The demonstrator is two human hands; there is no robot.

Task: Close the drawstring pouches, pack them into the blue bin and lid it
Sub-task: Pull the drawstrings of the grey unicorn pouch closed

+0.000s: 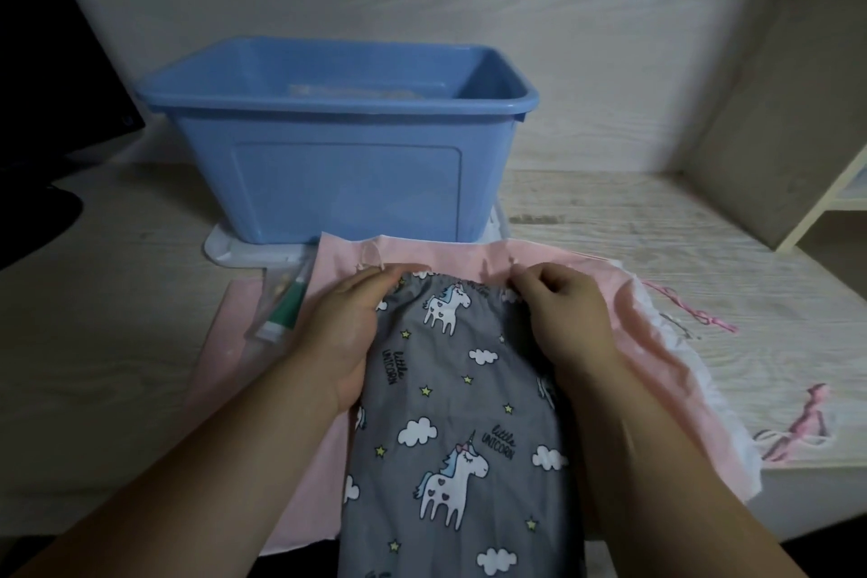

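Centre to lower centre of frame: grey fabric drawstring pouch printed with white unicorns, clouds and stars [460,413], lying flat, mouth toward the top of the frame. Its upper edge is gathered into small puckers.

Left hand [347,338]: on the pouch's upper left corner, fingers curled, pinching the gathered edge. Right hand [563,314]: on the upper right corner, fingers bent, pinching that edge likewise. Whether either hand has the cord itself cannot be told.

Under the grey pouch: flat pink fabric pouch [624,324], wider, showing on both sides and above, with a white ruffled edge along its right side. Loose pink and white cords [703,319] trail onto the table right of it; more lie at the far right edge, lower down.

Left of the hands, on the pink cloth: green tube with a white cap inside a clear plastic bag [286,305].

Upper centre: open blue plastic bin [347,183], rectangular, standing on a white plastic lid [225,249] that pokes out under its base. Something pale lies inside the bin; not identifiable. The bin sits just beyond the pink pouch's far edge.

Everything rests on a pale wood-grain table [94,319]. Dark object at upper left [47,85], unclear. Cream shelf unit [797,131] at right.
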